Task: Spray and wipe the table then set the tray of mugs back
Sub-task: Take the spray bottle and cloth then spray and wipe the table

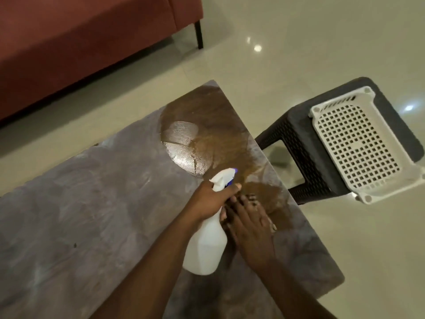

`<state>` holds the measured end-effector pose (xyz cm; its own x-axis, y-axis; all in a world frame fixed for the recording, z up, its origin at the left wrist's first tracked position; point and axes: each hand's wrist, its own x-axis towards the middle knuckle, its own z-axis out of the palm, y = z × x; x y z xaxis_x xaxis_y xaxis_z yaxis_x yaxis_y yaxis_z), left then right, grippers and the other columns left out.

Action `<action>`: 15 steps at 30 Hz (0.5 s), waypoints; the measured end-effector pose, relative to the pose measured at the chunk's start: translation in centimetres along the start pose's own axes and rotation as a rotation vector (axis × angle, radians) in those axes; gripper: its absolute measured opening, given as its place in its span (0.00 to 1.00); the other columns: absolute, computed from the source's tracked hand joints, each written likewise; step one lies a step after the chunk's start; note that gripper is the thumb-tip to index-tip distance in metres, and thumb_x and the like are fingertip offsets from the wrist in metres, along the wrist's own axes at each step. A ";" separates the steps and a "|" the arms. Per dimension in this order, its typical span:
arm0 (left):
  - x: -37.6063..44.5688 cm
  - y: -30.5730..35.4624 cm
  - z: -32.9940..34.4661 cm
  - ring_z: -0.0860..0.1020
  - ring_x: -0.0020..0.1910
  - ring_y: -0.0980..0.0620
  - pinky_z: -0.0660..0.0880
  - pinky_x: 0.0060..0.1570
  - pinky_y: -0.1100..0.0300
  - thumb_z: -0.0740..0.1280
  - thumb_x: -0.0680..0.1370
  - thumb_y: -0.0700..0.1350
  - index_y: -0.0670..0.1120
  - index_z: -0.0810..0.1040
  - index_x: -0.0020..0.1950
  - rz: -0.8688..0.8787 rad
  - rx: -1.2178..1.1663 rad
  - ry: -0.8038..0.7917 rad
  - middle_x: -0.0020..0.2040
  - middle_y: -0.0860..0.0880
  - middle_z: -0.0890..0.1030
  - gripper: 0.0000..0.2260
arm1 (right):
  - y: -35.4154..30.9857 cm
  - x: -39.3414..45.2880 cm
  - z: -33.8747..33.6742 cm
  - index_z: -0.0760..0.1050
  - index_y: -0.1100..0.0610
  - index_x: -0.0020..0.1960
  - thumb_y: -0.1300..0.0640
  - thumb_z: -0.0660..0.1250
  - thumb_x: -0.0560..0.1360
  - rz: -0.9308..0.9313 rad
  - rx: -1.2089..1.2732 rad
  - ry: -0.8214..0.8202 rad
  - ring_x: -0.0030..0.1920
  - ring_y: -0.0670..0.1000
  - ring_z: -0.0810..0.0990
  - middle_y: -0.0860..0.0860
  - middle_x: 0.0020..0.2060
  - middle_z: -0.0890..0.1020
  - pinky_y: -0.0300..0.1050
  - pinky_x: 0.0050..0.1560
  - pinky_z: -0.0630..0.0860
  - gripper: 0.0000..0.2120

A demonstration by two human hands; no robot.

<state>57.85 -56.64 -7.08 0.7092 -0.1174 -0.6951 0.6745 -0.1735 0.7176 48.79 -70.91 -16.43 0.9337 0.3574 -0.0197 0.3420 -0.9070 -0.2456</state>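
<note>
A low table (92, 215) has a dusty grey top with a wet brown patch (213, 125) at its far right corner. My left hand (213, 196) is closed around the neck of a white spray bottle (207, 247), whose blue-tipped nozzle points at the wet patch. Just right of the bottle, my right hand (250, 229) lies flat on the tabletop with its fingers spread. Something pale shows at its edges, but I cannot tell whether it is a cloth. A white perforated tray (358, 143) rests on a dark stool (299, 139) to the right of the table. No mugs are in view.
A red sofa (80, 42) with a black leg stands beyond the table at the upper left. Glossy cream floor tiles (299, 42) surround the table and stool. The stool sits close to the table's right edge.
</note>
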 end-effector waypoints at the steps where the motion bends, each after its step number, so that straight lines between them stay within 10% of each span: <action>1: 0.6 0.2 0.5 0.71 0.21 0.48 0.71 0.28 0.60 0.70 0.76 0.50 0.54 0.78 0.58 -0.011 0.023 0.012 0.34 0.46 0.81 0.11 | 0.7 -2.3 -0.1 0.69 0.51 0.67 0.52 0.58 0.75 -0.145 -0.031 -0.037 0.71 0.54 0.65 0.52 0.69 0.70 0.56 0.72 0.55 0.21; 3: 1.5 0.6 1.3 0.73 0.20 0.48 0.72 0.27 0.59 0.71 0.75 0.50 0.44 0.78 0.55 -0.061 0.083 0.096 0.29 0.48 0.78 0.13 | 3.5 -6.7 -0.8 0.70 0.50 0.67 0.51 0.58 0.75 -0.240 -0.035 -0.060 0.72 0.53 0.62 0.51 0.70 0.68 0.53 0.73 0.53 0.20; 10: 2.1 1.8 3.1 0.73 0.20 0.49 0.73 0.26 0.60 0.71 0.75 0.49 0.42 0.80 0.51 -0.113 0.155 0.026 0.37 0.44 0.84 0.12 | 6.4 -4.4 -2.7 0.64 0.51 0.70 0.48 0.52 0.78 0.285 0.049 0.005 0.71 0.56 0.63 0.54 0.68 0.72 0.61 0.67 0.62 0.21; 15: 1.6 1.6 3.3 0.72 0.20 0.49 0.72 0.25 0.61 0.69 0.76 0.47 0.44 0.80 0.51 -0.113 0.198 0.031 0.34 0.44 0.82 0.08 | 6.2 -5.2 -1.9 0.67 0.49 0.69 0.49 0.60 0.74 -0.094 0.032 -0.028 0.71 0.54 0.65 0.51 0.68 0.72 0.58 0.67 0.61 0.23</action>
<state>59.39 -60.37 -7.18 0.6392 -0.0566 -0.7670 0.6991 -0.3729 0.6101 46.28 -78.77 -16.03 0.8941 0.4473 -0.0222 0.4242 -0.8618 -0.2783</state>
